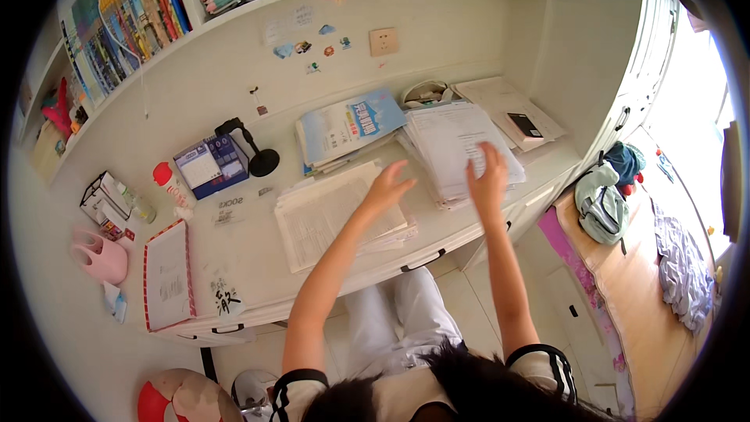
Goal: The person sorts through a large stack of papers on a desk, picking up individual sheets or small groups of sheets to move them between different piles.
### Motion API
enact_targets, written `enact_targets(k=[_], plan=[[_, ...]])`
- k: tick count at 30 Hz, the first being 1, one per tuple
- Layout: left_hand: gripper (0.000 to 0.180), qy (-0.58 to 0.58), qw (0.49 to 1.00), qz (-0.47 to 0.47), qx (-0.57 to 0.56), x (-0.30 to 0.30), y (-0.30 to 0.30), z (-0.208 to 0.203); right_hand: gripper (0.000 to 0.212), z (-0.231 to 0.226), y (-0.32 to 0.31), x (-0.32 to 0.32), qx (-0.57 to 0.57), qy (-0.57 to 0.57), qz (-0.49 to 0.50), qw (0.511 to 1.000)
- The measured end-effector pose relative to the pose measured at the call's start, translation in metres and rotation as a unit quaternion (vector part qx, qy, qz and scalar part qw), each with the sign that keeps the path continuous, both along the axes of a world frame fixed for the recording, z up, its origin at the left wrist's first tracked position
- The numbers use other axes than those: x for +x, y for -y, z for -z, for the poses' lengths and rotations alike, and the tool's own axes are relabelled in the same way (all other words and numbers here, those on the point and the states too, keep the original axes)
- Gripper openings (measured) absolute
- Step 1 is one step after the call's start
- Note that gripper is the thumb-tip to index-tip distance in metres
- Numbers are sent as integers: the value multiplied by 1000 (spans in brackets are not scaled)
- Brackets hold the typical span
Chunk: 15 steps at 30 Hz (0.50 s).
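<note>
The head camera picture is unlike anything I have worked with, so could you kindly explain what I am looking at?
There is no machine here, just a person's bare left hand and right hand. The single picture comes from a wide fisheye camera worn on the person's head, looking down, which is why straight edges bend. On the white desk lie a cream paper stack, a white paper stack and a blue-and-white booklet; a desk calendar stands further left. The left hand is by the cream stack, the right by the white one, fingers spread. Neither grip appears to hold anything; whether the fingertips touch paper, I cannot tell.
</note>
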<state>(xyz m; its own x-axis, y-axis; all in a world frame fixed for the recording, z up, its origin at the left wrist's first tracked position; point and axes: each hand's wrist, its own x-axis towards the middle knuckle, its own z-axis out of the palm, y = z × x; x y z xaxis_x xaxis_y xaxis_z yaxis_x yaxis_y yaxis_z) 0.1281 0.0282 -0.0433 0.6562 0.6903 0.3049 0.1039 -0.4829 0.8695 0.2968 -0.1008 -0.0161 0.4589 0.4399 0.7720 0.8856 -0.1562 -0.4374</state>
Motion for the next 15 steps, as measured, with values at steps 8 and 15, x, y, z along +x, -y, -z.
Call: enact_targets(k=[8,15], plan=[[41,5,989,-142,-38,106,2,8,49,60,19,150,-118,-314,-14,942],[33,22,980,-30,-197,100,-7,-3,41,41,16,131,-96,-245,53,963]])
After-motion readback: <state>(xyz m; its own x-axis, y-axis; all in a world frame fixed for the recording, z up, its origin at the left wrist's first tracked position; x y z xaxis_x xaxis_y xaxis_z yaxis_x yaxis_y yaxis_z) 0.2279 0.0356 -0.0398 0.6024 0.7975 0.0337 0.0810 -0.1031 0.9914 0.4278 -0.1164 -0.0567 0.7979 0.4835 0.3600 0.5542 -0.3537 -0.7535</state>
